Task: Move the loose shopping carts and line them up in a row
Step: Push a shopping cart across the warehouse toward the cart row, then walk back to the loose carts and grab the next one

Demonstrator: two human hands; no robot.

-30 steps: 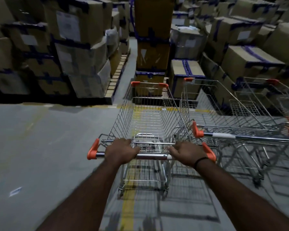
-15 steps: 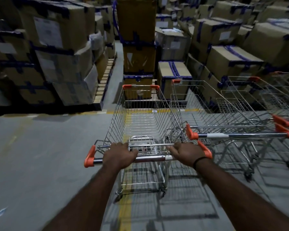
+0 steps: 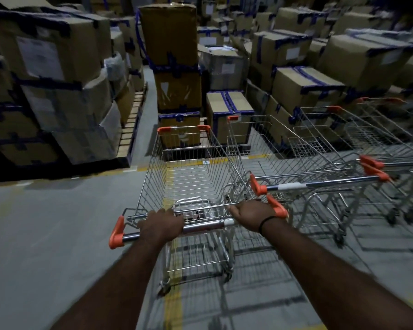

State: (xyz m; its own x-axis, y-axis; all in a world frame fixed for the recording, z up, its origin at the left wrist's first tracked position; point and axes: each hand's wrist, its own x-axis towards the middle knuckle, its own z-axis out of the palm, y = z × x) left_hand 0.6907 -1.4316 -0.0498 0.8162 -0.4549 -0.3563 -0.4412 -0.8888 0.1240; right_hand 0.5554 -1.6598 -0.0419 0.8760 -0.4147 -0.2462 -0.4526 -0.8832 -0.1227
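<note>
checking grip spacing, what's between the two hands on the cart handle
In the head view, only bare shiny handle bar runs between the left hand and the right hand, with a pale band at the right hand's end.

Dim, bluish light is filling the whole view, and colours are looking muted apart from the orange handle ends. The light is seeming to come from above and ahead: the held cart (image 3: 191,177) is throwing a grid of wire shadows onto the floor (image 3: 45,234), toward its near edge and to the right. A soft glint is showing on the chrome handle bar (image 3: 205,226). The stacked boxes (image 3: 57,55) are sinking into darkness toward the far corners. Motion blur is smearing the floor's left edge, the forearms (image 3: 119,282) and the carts at the right (image 3: 320,186). The wide lens is bowing straight lines near the sides.
</note>
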